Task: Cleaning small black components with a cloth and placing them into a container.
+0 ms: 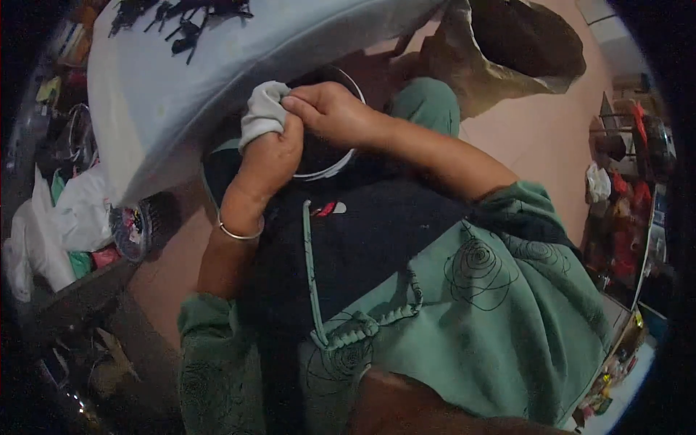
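My left hand (274, 161) is closed, with a pale grey-white cloth (262, 112) bunched over and around its fingers. My right hand (339, 114) meets it from the right, thumb and fingers pinched together at the cloth's right edge. Folds of the cloth hide most of the left fingers. Just below and behind both hands shows the thin white curved rim (330, 172) of a round, dark-centred thing on or by my lap. Whether that is a bowl or a bucket I cannot tell.
A table with a pale cover (167, 94) curves across the upper left, carrying several small black pieces (190, 32). A large open brown sack (464, 69) stands at the upper right. White bags (85, 206) and a dark basket (134, 232) are on the left, cluttered shelves (623, 210) on the right.
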`<move>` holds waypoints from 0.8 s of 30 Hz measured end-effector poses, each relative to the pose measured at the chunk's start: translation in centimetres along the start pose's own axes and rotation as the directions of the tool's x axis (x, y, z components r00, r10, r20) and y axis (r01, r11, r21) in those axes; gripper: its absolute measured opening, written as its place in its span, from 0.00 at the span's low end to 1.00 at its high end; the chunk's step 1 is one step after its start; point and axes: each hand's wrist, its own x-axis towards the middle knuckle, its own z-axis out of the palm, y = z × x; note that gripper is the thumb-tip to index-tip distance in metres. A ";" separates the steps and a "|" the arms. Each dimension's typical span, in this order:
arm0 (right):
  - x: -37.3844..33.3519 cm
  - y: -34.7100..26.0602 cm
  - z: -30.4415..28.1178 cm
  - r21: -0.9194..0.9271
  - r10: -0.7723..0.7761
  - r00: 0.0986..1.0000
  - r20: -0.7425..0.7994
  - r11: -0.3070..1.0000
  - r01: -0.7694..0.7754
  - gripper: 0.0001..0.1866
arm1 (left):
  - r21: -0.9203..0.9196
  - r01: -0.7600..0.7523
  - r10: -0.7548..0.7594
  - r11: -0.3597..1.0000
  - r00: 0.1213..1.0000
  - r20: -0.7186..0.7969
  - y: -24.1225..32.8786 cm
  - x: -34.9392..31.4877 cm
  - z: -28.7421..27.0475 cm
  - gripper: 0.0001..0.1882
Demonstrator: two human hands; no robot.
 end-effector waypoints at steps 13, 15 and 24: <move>-1.0 11.7 -3.5 -0.858 0.520 0.833 0.191 0.501 -0.116 0.11 | 0.099 0.200 -0.213 0.975 0.964 0.157 -7.0 -1.2 -1.0 0.17; -1.5 13.4 -2.5 -0.856 0.500 0.861 0.094 0.482 -0.186 0.12 | 0.154 0.261 -0.277 0.953 0.956 0.100 -6.3 -1.4 -1.6 0.16; -0.6 14.0 -2.1 -0.865 0.725 0.635 0.267 0.471 -0.175 0.11 | -0.336 0.606 -0.586 0.721 0.792 0.169 -6.8 -4.0 -0.5 0.11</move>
